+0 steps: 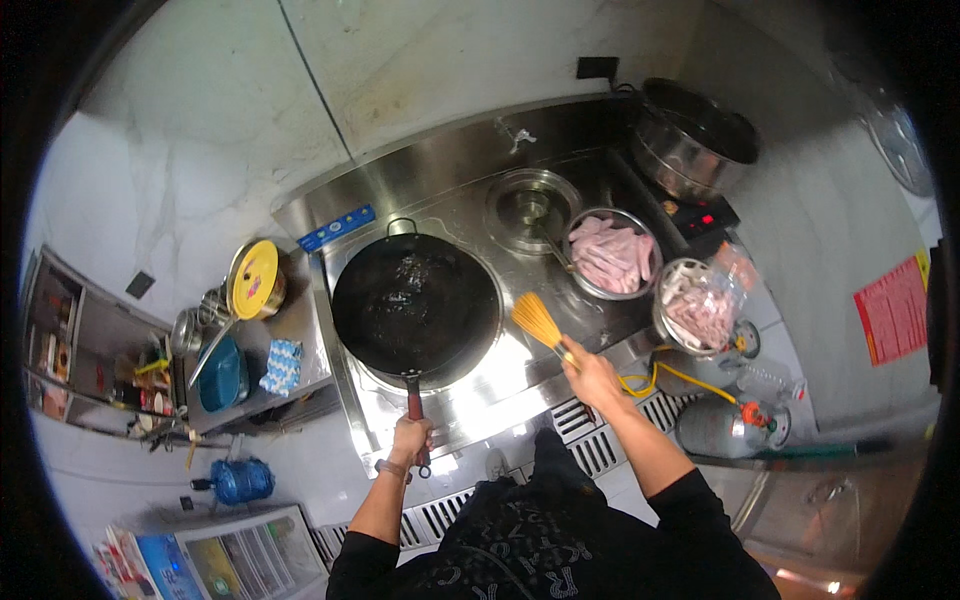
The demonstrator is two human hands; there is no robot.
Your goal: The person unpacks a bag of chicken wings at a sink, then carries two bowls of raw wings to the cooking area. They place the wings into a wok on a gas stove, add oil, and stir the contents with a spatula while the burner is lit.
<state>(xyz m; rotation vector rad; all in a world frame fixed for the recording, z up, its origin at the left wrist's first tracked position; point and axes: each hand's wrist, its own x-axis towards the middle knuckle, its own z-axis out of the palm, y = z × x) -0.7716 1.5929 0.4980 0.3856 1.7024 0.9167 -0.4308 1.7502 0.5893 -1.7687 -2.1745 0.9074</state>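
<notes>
A black wok (416, 307) sits over the left burner of a stainless steel stove, wet and shiny inside. My left hand (411, 441) grips its reddish-brown wooden handle (415, 405). In my right hand (591, 375) is a yellow bristled wok brush (537, 319), held over the steel top to the right of the wok, its bristles apart from the wok. Beyond the brush stands a steel bowl (616, 295) of raw pale pink meat pieces (609, 255). A ladle (555, 247) leans with its head in a round steel basin (501, 196) beside that bowl.
A second bowl (667, 330) holds meat under clear plastic. A large steel pot (686, 161) stands at the back right near a lit induction cooker (701, 220). Gas cylinders (720, 427) with a yellow hose stand at the right. A yellow plate (255, 279) and teal basin (223, 375) occupy the left counter.
</notes>
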